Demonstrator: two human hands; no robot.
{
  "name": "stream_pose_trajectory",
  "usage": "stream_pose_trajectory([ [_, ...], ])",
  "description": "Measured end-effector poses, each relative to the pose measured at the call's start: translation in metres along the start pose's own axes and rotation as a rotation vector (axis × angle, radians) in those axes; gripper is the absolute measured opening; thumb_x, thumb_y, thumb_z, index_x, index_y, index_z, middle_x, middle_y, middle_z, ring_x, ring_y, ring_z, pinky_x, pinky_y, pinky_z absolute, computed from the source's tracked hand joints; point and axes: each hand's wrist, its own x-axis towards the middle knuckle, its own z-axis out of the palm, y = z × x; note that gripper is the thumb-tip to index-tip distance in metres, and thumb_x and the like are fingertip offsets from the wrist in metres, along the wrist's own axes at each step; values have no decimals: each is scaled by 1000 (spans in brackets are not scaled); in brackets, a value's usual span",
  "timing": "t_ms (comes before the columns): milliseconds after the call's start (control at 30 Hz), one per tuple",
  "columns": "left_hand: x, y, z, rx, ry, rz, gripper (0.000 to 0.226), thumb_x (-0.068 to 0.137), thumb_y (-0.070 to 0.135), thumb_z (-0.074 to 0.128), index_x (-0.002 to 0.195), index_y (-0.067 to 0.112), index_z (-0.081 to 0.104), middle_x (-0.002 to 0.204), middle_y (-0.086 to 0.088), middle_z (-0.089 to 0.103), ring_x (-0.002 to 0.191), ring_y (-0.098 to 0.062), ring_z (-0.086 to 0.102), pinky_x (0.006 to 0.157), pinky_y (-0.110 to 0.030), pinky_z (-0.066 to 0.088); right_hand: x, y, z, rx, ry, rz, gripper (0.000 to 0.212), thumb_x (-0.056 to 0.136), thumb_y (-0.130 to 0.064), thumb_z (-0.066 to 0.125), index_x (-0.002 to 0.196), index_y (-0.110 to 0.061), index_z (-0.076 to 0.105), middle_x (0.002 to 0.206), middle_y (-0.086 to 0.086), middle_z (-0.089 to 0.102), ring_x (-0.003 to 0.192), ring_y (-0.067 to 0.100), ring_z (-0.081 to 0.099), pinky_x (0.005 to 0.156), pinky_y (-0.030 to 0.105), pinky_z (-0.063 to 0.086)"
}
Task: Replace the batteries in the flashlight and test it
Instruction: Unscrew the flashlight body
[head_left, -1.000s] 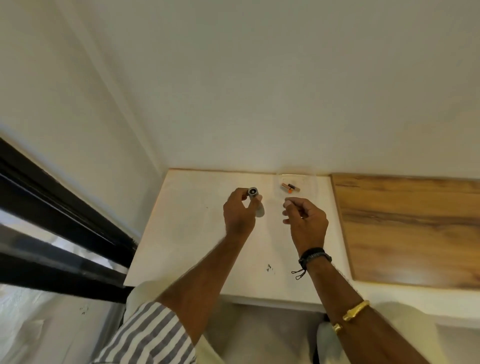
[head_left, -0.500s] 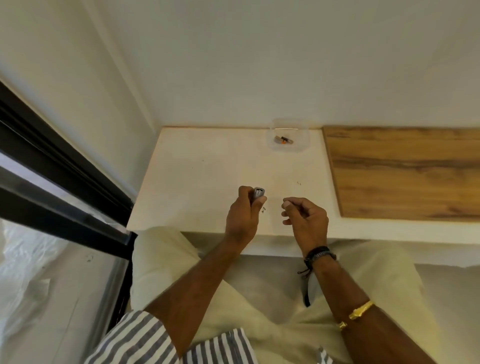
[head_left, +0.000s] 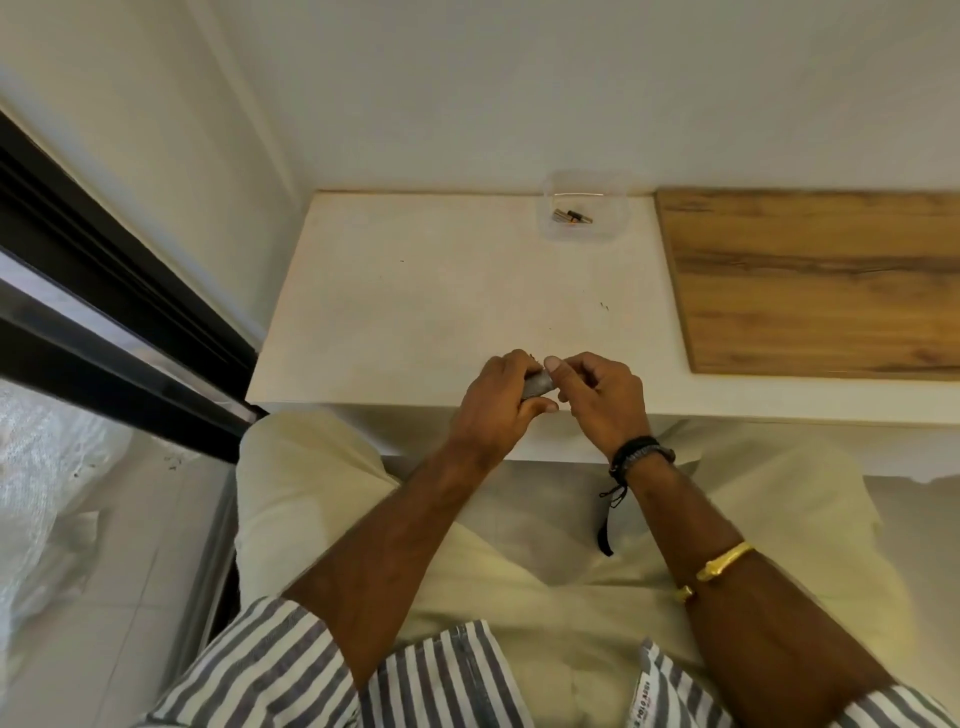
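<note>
- Flashlight (head_left: 537, 385): gripped in my left hand (head_left: 496, 402) over the near edge of the surface (head_left: 415, 291), long axis running 9 to 3 o'clock.
- Right hand (head_left: 602, 397): at 3 o'clock of the exposed end, touching it, fingers pinched; contents cannot be told.
- Batteries (head_left: 571, 217): in the clear container (head_left: 613, 228), 12 o'clock, well apart.

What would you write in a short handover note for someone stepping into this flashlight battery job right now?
Left hand: closed around the flashlight at the near edge of the white table.
Right hand: fingertips at the flashlight's exposed end; whether it holds a small part cannot be told.
Batteries: lying in the clear container at the table's far edge.
Done: unclear whether any battery is swapped.
Left: confirm batteries, close the flashlight, test.
</note>
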Motion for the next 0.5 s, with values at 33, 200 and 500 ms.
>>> stream_pose_trajectory([
  [33,0,1,-1,10,13,-1,38,89,33,72,110,8,53,105,-7,62,93,-21,52,74,-32,45,-1,0,0,5,1,-5,28,97,-44,65,96,-17,75,77,-5,72,70,9,68,69,26,53],
  [200,0,2,-2,7,53,1,29,88,32,73,103,12,58,95,-3,65,84,-20,54,71,-34,47,-4,-2,-1,6,37,-55,25,99,-35,64,95,-12,75,78,1,73,72,18,67,68,30,53],
  [500,4,0,-3,-31,18,-27,31,90,37,70,110,14,64,96,-2,72,83,-19,63,75,-39,54,-9,-2,-1,-38,36,-172,14,100,-17,63,107,-8,71,91,-1,71,82,15,66,74,22,52],
])
